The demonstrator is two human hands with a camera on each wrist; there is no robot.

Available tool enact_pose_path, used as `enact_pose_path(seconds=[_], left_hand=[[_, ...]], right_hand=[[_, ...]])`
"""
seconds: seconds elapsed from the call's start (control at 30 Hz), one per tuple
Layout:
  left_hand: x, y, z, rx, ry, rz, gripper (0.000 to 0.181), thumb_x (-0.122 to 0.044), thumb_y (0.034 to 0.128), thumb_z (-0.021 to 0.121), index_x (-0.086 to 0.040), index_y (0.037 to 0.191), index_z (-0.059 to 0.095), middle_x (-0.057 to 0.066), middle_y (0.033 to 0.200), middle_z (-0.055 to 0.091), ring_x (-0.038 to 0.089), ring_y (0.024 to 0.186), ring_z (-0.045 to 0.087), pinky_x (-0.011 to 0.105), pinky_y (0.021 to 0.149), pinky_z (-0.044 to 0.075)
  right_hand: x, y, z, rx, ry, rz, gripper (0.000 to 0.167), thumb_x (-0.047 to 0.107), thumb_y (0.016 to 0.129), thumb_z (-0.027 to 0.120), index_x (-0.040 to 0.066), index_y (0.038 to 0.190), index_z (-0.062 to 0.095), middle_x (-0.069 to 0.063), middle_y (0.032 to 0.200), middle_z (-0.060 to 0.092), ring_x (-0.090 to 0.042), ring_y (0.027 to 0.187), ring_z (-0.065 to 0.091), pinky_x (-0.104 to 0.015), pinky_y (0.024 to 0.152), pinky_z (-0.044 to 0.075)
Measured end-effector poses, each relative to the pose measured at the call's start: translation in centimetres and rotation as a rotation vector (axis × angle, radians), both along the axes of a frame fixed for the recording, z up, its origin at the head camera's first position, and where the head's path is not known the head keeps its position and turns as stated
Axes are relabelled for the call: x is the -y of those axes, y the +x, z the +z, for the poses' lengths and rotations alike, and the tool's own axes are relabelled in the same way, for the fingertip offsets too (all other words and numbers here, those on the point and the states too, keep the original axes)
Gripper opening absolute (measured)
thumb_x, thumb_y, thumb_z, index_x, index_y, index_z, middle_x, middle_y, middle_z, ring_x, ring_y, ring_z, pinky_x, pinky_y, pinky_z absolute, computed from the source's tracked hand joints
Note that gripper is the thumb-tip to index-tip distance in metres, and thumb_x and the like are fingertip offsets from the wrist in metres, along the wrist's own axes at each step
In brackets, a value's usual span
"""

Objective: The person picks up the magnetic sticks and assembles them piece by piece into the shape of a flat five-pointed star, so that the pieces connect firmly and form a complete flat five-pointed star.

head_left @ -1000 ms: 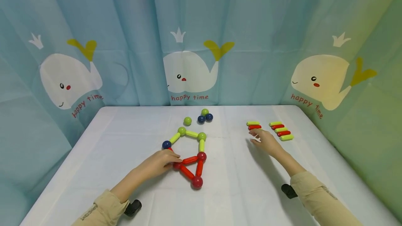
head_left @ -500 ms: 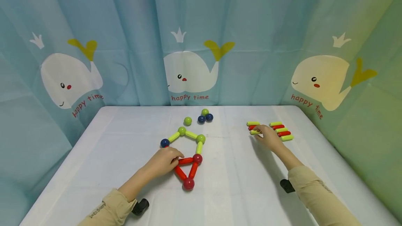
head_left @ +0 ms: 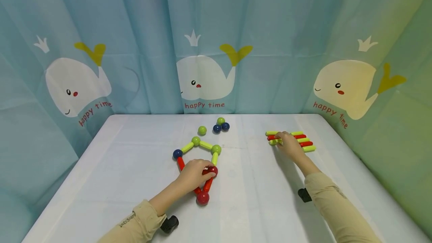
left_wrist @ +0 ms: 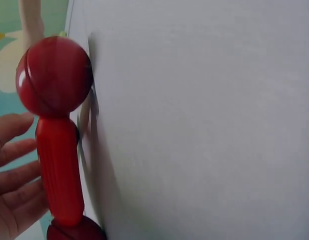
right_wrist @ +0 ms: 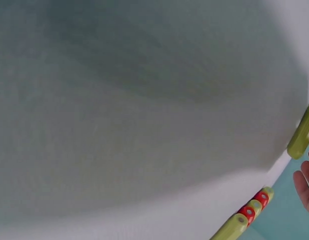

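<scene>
My left hand [head_left: 194, 175] pinches a red ball [head_left: 213, 171] at a corner of a ball-and-rod magnetic figure. Yellow-green rods [head_left: 205, 145], red rods [head_left: 208, 185], green balls [head_left: 216, 149] and a blue ball [head_left: 177, 154] make up the figure. The nearest red ball [head_left: 203, 198] looms large in the left wrist view; my hand covers part of the red side. On the right, my right hand [head_left: 289, 146] holds the end of a yellow-green magnetic rod [head_left: 274, 142] between thumb and fingers. A red rod [head_left: 271, 137] and another yellow-green rod [head_left: 271, 133] lie just beyond it.
Loose green balls [head_left: 202, 130] and blue balls [head_left: 217, 128] sit near the table's far edge. Several more rods [head_left: 308, 148] lie in a row, partly behind my right hand. A whale-print curtain [head_left: 206, 78] borders the white table [head_left: 246, 198].
My left hand has shifted right along the figure to the red ball, whose lower part swung left. My right hand moved slightly forward, and a third rod now shows at its fingertips.
</scene>
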State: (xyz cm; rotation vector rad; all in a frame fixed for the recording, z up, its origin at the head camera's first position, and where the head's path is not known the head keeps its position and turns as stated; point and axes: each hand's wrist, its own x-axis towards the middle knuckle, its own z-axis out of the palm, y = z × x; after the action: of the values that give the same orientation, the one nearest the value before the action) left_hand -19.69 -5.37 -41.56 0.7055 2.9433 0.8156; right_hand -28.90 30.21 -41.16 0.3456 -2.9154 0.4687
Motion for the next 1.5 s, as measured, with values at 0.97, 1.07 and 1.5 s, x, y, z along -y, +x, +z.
enact_pose_path(seconds=[0.97,1.07,1.5], left_hand=[[-1.3,-0.7,0.5,0.056,0.016,0.084,0.02,-0.018,0.0815,0.073,-0.006,0.098,0.073,0.005,0.093,0.072,0.017,0.085,0.058,0.034,0.081,0.05],[-1.4,-0.7,0.4,0.063,0.014,0.085,0.02,-0.018,0.0816,0.073,-0.006,0.098,0.073,0.004,0.093,0.071,0.016,0.083,0.058,0.033,0.08,0.051],[-0.7,-1.1,-0.1,0.076,0.044,0.064,0.018,-0.017,0.0798,0.075,-0.007,0.094,0.07,0.004,0.088,0.07,0.016,0.082,0.06,0.032,0.077,0.051]], right_hand=[[0.4,-0.6,-0.3,0.004,0.103,0.11,0.016,-0.006,0.08,0.067,-0.006,0.094,0.061,-0.022,0.091,0.066,-0.035,0.083,0.062,-0.046,0.075,0.051],[0.8,-0.4,-0.4,0.019,0.079,0.107,0.016,-0.006,0.08,0.067,-0.006,0.095,0.061,-0.022,0.092,0.066,-0.033,0.082,0.062,-0.046,0.076,0.051],[3.3,1.1,-0.5,-0.006,-0.064,0.192,0.017,-0.01,0.079,0.066,-0.004,0.094,0.062,-0.017,0.087,0.065,-0.029,0.08,0.06,-0.043,0.073,0.052]])
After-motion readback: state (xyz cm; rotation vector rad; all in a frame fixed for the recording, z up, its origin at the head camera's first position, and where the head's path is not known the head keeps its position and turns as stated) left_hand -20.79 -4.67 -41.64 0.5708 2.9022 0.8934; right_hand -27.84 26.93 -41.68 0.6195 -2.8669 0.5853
